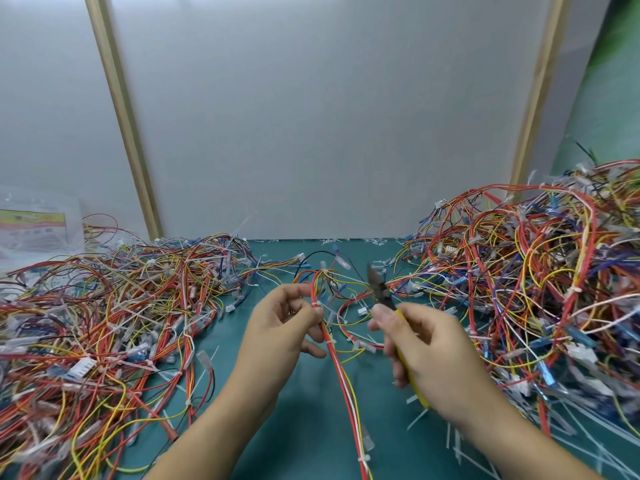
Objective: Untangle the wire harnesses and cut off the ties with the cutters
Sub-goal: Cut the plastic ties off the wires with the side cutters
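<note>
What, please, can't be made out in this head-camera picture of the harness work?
Head view only:
Cutters: handles mostly hidden inside the right hand; blades blurred.
Held harness: lower end cut off by the bottom edge.
Bag label: too blurred to read.
Right wire pile: cut off by the right edge.

Assembly workshop bench: green mat [311, 427], heaped wire harnesses [519, 271], cut ties [420, 419].
</note>
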